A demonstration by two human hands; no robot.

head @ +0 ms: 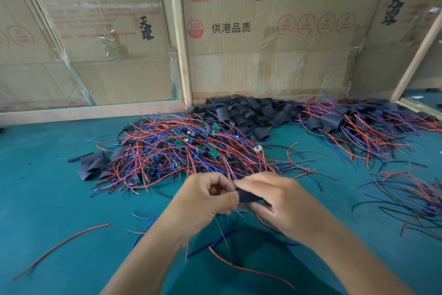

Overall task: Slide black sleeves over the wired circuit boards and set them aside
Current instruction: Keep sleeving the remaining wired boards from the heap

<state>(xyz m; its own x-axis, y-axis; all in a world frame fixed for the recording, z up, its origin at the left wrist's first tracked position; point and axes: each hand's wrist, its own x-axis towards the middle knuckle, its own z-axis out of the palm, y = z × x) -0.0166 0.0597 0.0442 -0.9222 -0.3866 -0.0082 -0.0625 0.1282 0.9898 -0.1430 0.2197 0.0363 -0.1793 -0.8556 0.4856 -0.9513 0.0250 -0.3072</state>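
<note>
A black sleeve (pixel 247 195) is pinched in my right hand (pixel 277 201), low in the middle of the view. My left hand (pixel 203 199) meets it from the left, fingers closed on the end of a wired board that is hidden by the sleeve and my fingers. Its red, blue and black wires (pixel 224 237) trail down below my hands. A big tangle of unsleeved green circuit boards (pixel 181 148) with red and blue wires lies just beyond. Loose black sleeves (pixel 246 110) are heaped at the back.
Sleeved boards (pixel 354 124) with wires are piled at the back right, and more wires (pixel 406 196) lie at the right edge. A few sleeves (pixel 93 163) sit left of the tangle. A stray red wire (pixel 59 247) crosses the green mat. Cardboard walls (pixel 263 55) close the back.
</note>
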